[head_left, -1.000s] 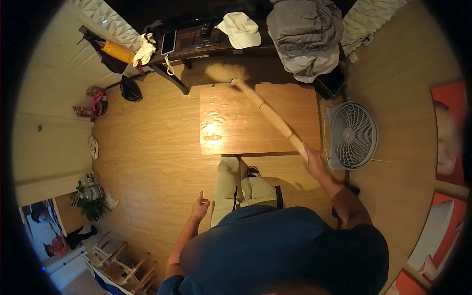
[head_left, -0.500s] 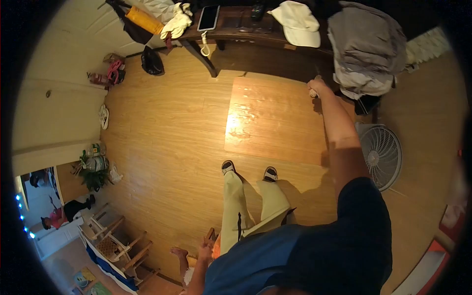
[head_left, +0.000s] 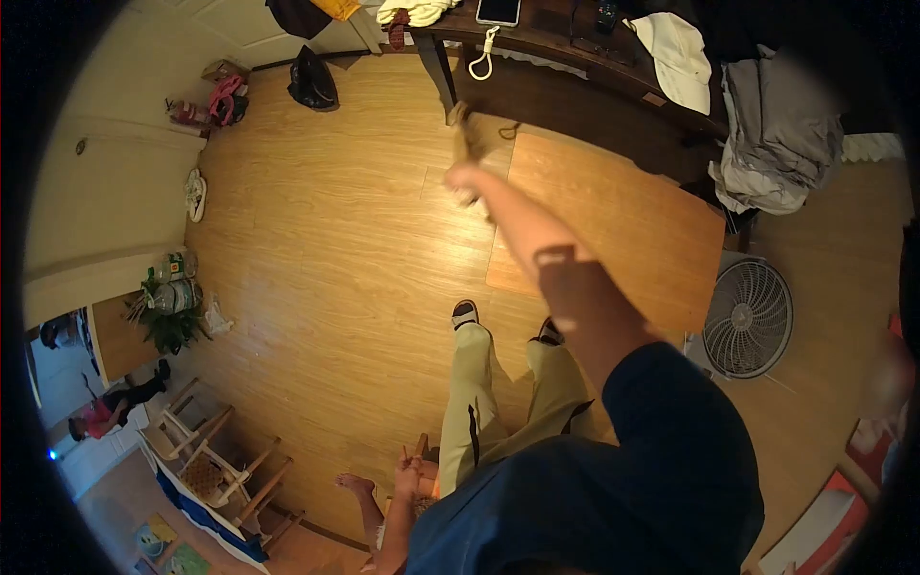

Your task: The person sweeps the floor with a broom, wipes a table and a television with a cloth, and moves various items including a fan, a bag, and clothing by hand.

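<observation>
My right hand is stretched out past the left edge of an orange-brown wooden board. Its fingers are closed around a long tan thing, smeared by motion so that its kind does not show. The thing sticks up from my fist toward the leg of a dark table, and a bit shows below the fist. My left hand is not visible. At the lower left, the bare hand beside an orange item seems to belong to another person sitting close to me.
A grey floor fan stands right of the board. The dark table bears a white cap and a tablet. Grey clothing hangs at the right. Wooden chairs and a plant are at left.
My right hand has swung left from the board's far right corner to beyond its left edge, still gripping the thing. The view has shifted and turned somewhat.
</observation>
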Demonstrator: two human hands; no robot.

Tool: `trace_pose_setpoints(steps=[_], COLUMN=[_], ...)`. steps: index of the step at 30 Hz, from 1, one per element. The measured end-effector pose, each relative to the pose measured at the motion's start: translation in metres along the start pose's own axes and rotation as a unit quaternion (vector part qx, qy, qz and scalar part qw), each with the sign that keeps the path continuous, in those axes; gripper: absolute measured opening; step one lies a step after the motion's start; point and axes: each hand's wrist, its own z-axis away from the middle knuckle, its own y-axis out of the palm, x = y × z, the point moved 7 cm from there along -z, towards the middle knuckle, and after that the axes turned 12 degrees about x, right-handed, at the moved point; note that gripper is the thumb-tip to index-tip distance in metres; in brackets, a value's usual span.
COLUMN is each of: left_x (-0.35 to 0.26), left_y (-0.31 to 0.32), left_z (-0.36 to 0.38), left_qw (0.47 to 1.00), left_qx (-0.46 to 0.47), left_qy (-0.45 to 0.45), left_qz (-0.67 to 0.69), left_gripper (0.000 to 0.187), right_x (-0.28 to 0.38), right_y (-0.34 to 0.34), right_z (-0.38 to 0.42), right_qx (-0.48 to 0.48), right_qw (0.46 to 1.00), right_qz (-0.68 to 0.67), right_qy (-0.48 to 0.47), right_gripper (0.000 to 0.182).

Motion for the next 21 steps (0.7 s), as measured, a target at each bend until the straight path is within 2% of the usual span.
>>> trace_pose_setpoints(steps=[1, 3, 4, 6, 8, 10, 12, 16, 18, 21], left_x=[-0.019, -0.043, -0.055, -0.073, -0.088, -0.118, -0.138, -0.178, -0.206, -0.262], left_y=[-0.003, -0.014, -0.020, -0.032, -0.042, -0.041, -0.041, -0.030, -0.013, 0.023], left_z=[-0.001, -0.003, -0.008, -0.019, -0.031, -0.031, -0.034, -0.063, -0.083, -0.106], left_qw=[1.000, 1.000, 0.999, 0.999, 0.998, 0.997, 0.995, 0.979, 0.970, 0.957], left_qx=[0.011, 0.027, 0.033, 0.045, 0.052, 0.059, 0.070, 0.113, 0.135, 0.139], left_qy=[0.000, -0.003, 0.014, 0.029, 0.045, 0.038, 0.039, 0.031, 0.037, 0.094], left_qz=[0.006, 0.005, 0.002, -0.008, -0.006, -0.027, -0.052, -0.164, -0.199, -0.239], left_gripper=[0.042, 0.047, 0.050, 0.054, 0.054, 0.054, 0.055, 0.054, 0.054, 0.057], right_x=[0.011, 0.005, 0.009, -0.005, -0.023, -0.057, -0.084, -0.144, -0.187, -0.213], right_y=[0.033, 0.102, 0.127, 0.159, 0.170, 0.170, 0.165, 0.138, 0.124, 0.103], right_z=[0.021, 0.039, 0.068, 0.107, 0.143, 0.186, 0.251, 0.406, 0.478, 0.605], right_qx=[-0.006, 0.001, 0.035, 0.140, 0.237, 0.235, 0.200, 0.186, 0.104, 0.067], right_qw=[0.998, 0.992, 0.999, 0.977, 0.956, 0.950, 0.971, 0.978, 0.985, 0.963], right_qz=[0.051, 0.122, 0.023, -0.156, -0.167, -0.206, -0.126, -0.023, -0.118, -0.203], right_qy=[0.031, 0.008, -0.010, 0.041, 0.040, 0.013, -0.038, 0.089, 0.067, 0.166], right_gripper=[0.025, 0.029, 0.018, 0.018, 0.019, 0.022, 0.030, 0.051, 0.054, 0.053])
